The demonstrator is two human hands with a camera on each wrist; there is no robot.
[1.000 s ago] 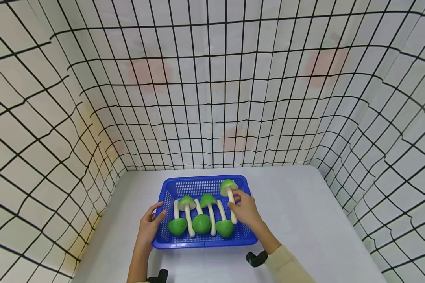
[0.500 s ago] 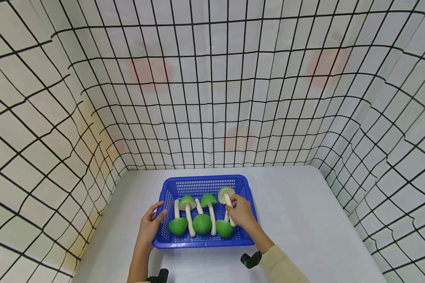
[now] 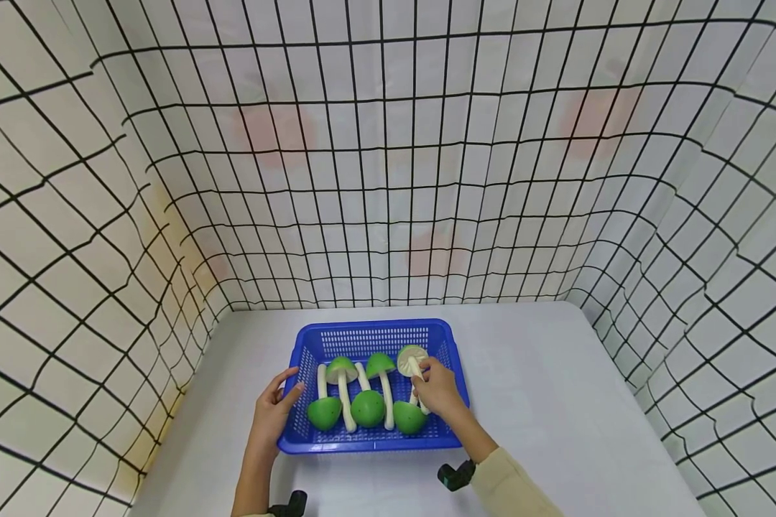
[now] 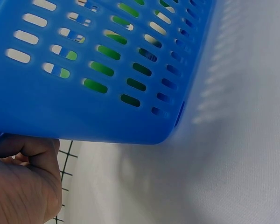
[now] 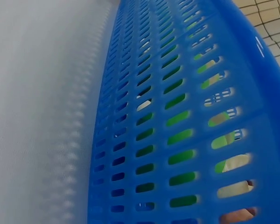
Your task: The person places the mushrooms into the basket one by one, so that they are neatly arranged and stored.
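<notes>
A blue plastic basket (image 3: 371, 447) holds several toy mushrooms with green caps and white stems, laid in a row with caps alternating near and far. At its left rim my left hand (image 3: 274, 411) grips the basket, thumb and fingers at the edge; curled fingers show by the rim in the left wrist view (image 4: 25, 184). My right hand (image 3: 438, 389) pinches the stem of the rightmost mushroom (image 3: 407, 362), its pale underside facing me. That stem lies partly over the neighbouring green-capped mushroom (image 3: 410, 418). In the right wrist view the basket's wall (image 5: 130, 140) hides most of the hand.
The basket stands on a white-covered table (image 3: 530, 388). Black grid netting (image 3: 388, 179) over white sheeting rises behind and at both sides. A black wrist device (image 3: 455, 475) sits by the right sleeve, and another (image 3: 289, 505) by the left wrist.
My right hand has lowered the mushroom and shifted it slightly left and toward me, tipping its cap so the underside shows more. The left hand and basket have stayed put.
</notes>
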